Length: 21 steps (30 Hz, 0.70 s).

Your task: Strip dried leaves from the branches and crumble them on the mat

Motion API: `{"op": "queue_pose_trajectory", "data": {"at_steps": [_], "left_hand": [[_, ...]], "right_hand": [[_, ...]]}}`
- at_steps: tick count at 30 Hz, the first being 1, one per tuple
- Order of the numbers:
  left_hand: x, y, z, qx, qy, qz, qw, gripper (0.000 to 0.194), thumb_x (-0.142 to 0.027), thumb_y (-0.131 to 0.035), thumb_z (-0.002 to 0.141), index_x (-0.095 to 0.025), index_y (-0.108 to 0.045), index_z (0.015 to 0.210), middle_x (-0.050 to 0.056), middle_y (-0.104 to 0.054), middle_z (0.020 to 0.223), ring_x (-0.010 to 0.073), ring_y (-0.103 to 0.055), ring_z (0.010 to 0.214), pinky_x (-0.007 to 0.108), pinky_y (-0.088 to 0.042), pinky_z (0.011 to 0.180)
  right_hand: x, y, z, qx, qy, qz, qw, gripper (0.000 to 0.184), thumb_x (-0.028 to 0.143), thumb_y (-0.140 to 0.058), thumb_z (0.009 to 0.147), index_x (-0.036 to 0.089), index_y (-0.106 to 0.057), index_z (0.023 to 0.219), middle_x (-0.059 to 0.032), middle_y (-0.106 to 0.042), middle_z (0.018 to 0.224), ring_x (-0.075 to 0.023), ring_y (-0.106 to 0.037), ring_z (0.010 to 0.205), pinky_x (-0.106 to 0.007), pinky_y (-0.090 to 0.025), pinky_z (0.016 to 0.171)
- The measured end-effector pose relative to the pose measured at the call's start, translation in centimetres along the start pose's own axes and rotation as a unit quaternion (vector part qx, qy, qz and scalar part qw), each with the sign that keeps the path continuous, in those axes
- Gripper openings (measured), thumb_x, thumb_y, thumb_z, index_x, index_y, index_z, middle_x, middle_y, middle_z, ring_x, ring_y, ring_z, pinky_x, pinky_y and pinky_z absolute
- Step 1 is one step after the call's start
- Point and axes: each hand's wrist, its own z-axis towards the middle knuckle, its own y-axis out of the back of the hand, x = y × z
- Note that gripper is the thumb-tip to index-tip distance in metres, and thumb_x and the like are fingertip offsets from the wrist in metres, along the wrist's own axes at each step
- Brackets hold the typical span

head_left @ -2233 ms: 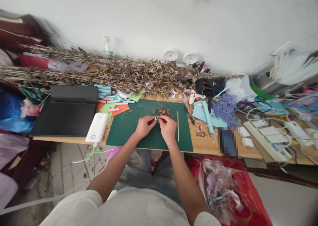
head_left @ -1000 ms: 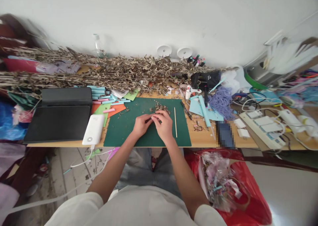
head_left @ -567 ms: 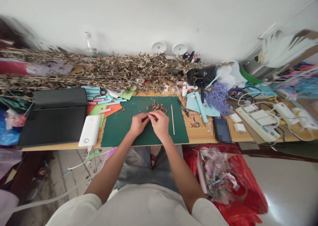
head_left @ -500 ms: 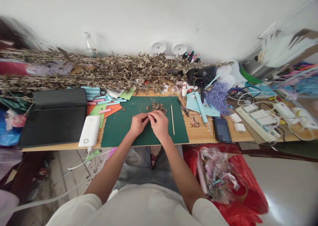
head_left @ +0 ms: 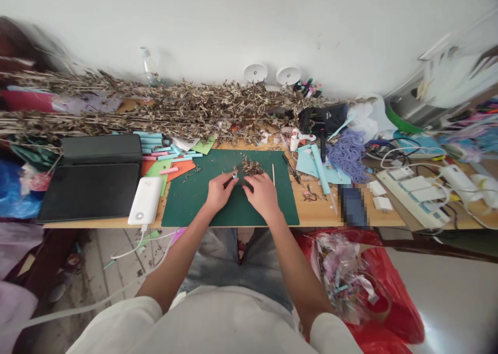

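My left hand [head_left: 220,192] is closed, pinching a small pale-blue paper tube [head_left: 235,175] upright between thumb and fingers; its round end faces up. To the right, my right hand [head_left: 263,193] rests over the green cutting mat [head_left: 194,203], thumb and fingertips a little apart. Its fingers are at the near edge of a heap of crumbled dried leaves [head_left: 252,166], and nothing shows clearly in them. A thin wooden stick [head_left: 273,174] lies just beyond the right hand, its lower part hidden behind that hand.
Dried plant stalks [head_left: 218,105] stretch along the back. On the left are a black tablet case [head_left: 91,190], a white power bank [head_left: 145,200] and rolled paper tubes [head_left: 151,141]. On the right are a glue gun [head_left: 301,138], purple yarn [head_left: 347,154] and a power strip [head_left: 412,196].
My hands were together at the fingertips and have parted. The right hand moved right toward the leaf heap, and the tube's end now shows in the left. The view shifted slightly.
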Motion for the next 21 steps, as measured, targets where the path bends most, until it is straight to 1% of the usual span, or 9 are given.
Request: {"op": "queue_pose_trajectory", "data": {"at_steps": [3, 5, 7, 9, 12, 14, 17, 21], "left_hand": [[-0.2, 0.1, 0.0, 0.003, -0.012, 0.003, 1.0, 0.023, -0.031, -0.059, 0.089, -0.017, -0.072, 0.101, 0.008, -0.073, 0.094, 0.0167, -0.065, 0.078, 0.027, -0.049, 0.072], [-0.2, 0.0, 0.0, 0.012, -0.012, 0.002, 1.0, 0.022, -0.031, -0.06, 0.089, -0.017, -0.072, 0.101, 0.008, -0.073, 0.095, 0.0167, -0.065, 0.076, 0.027, -0.05, 0.071], [-0.2, 0.0, 0.0, 0.025, -0.013, -0.005, 1.0, 0.023, -0.03, -0.06, 0.089, -0.018, -0.071, 0.104, 0.008, -0.073, 0.097, 0.0166, -0.065, 0.076, 0.027, -0.05, 0.07], [-0.2, 0.0, 0.0, 0.043, -0.02, -0.019, 0.999, 0.025, -0.029, -0.059, 0.089, -0.019, -0.07, 0.109, 0.008, -0.072, 0.1, 0.0173, -0.066, 0.08, 0.028, -0.051, 0.072], [-0.3, 0.1, 0.0, 0.066, -0.034, -0.038, 0.996, 0.024, -0.028, -0.057, 0.09, -0.019, -0.069, 0.109, 0.009, -0.071, 0.103, 0.0185, -0.066, 0.088, 0.03, -0.051, 0.078], [-0.4, 0.2, 0.1, 0.071, -0.039, -0.038, 0.996, 0.021, -0.026, -0.057, 0.09, -0.019, -0.07, 0.104, 0.008, -0.071, 0.099, 0.0177, -0.065, 0.085, 0.029, -0.05, 0.076], [-0.4, 0.2, 0.1, 0.077, -0.042, -0.024, 0.996, 0.016, -0.025, -0.056, 0.09, -0.017, -0.069, 0.095, 0.006, -0.068, 0.087, 0.0149, -0.061, 0.075, 0.025, -0.047, 0.069], [-0.1, 0.0, 0.0, 0.079, -0.046, -0.007, 0.996, 0.015, -0.027, -0.057, 0.09, -0.016, -0.067, 0.089, 0.003, -0.064, 0.078, 0.0127, -0.055, 0.068, 0.023, -0.043, 0.064]], "right_hand": [[0.6, -0.9, 0.2, 0.029, 0.01, -0.036, 0.999, 0.011, 0.02, -0.062, 0.084, 0.022, -0.072, 0.088, -0.0102, -0.067, 0.085, -0.0269, -0.055, 0.091, -0.039, -0.048, 0.078], [0.6, -1.1, 0.3, 0.017, -0.003, -0.015, 1.0, 0.015, 0.018, -0.057, 0.086, 0.02, -0.072, 0.088, -0.0098, -0.067, 0.085, -0.0254, -0.057, 0.088, -0.038, -0.048, 0.078], [0.6, -1.0, 0.2, -0.017, -0.027, 0.039, 0.999, 0.019, 0.017, -0.054, 0.087, 0.02, -0.07, 0.097, -0.0086, -0.068, 0.09, -0.0233, -0.059, 0.087, -0.037, -0.049, 0.08], [0.6, -0.9, 0.1, -0.046, -0.053, 0.108, 0.992, 0.021, 0.018, -0.053, 0.087, 0.02, -0.067, 0.103, -0.0073, -0.068, 0.094, -0.0208, -0.062, 0.084, -0.034, -0.051, 0.079], [1.2, -0.9, -0.1, -0.063, -0.067, 0.196, 0.976, 0.019, 0.018, -0.053, 0.086, 0.02, -0.067, 0.097, -0.006, -0.068, 0.093, -0.0179, -0.064, 0.08, -0.03, -0.053, 0.075], [1.6, -1.1, -0.1, -0.074, -0.072, 0.237, 0.966, 0.017, 0.018, -0.053, 0.084, 0.02, -0.068, 0.093, -0.0057, -0.069, 0.092, -0.0172, -0.065, 0.08, -0.028, -0.053, 0.075], [2.0, -1.4, -0.3, -0.095, -0.091, 0.29, 0.948, 0.016, 0.02, -0.055, 0.083, 0.02, -0.068, 0.091, -0.0049, -0.069, 0.091, -0.0169, -0.066, 0.081, -0.028, -0.054, 0.076], [2.0, -1.5, -0.5, -0.125, -0.147, 0.328, 0.925, 0.013, 0.025, -0.059, 0.081, 0.019, -0.069, 0.086, -0.0045, -0.071, 0.086, -0.0172, -0.067, 0.078, -0.029, -0.055, 0.074]]}}
